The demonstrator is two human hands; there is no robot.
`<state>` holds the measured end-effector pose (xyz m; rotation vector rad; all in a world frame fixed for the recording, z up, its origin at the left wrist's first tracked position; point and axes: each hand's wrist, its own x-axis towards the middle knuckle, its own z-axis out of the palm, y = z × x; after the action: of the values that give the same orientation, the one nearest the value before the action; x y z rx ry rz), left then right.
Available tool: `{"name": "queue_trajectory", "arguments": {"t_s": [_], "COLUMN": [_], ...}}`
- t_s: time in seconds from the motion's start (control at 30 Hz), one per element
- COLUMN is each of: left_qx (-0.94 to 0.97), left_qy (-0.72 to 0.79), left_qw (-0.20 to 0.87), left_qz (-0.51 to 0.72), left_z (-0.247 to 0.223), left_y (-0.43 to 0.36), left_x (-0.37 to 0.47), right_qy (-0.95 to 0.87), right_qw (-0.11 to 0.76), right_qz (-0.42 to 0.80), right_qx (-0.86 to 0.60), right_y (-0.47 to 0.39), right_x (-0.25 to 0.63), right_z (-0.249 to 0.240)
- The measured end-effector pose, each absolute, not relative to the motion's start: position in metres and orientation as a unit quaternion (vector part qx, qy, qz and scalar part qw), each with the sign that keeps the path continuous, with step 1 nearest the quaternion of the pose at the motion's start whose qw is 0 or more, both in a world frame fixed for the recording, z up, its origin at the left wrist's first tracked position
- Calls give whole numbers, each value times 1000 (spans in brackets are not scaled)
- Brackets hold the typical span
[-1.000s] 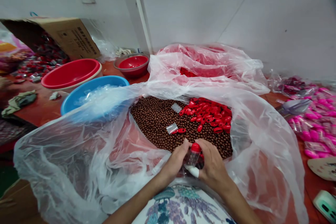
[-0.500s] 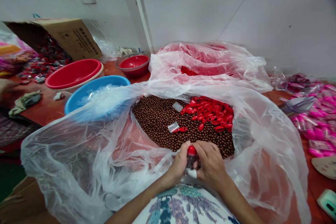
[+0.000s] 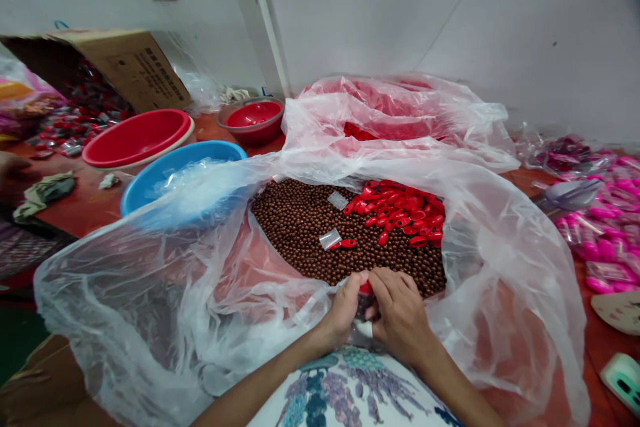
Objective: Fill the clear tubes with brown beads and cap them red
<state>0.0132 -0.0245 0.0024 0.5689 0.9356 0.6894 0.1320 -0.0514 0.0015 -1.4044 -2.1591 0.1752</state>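
Left hand [image 3: 345, 307] and right hand [image 3: 403, 313], fingers of both curled round small clear plastic container with red top [image 3: 365, 295], held between them at near edge of brown round beads [image 3: 310, 227]. White wrap on right-hand digit. Glossy red plastic oval pieces [image 3: 400, 210] and small clear plastic packet [image 3: 330, 239] on beads. Translucent plastic sheeting [image 3: 150, 300] around beads; blue plastic basin [image 3: 145, 183] partly beneath sheeting.
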Motion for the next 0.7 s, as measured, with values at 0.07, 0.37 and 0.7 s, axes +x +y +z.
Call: {"name": "queue_trajectory", "arguments": {"t_s": [0.07,0.37,0.7], "left_qx": [253,369,742], "left_qy": [428,485,516], "left_qw": [808,733,425], "left_qz": [318,303,44], "left_z": [3,17,10], "left_y": [-24,1,-31], "left_x": [13,-40,-48], "right_qy": [-803,-656,-685], "right_qw": [271,293,195], "right_qz": [100,322,245], "right_qx": [-522,-617,-658], "right_y": [-51,-54,-83], "right_x": [134,200,169], "right_z": [3,-4,-28]}}
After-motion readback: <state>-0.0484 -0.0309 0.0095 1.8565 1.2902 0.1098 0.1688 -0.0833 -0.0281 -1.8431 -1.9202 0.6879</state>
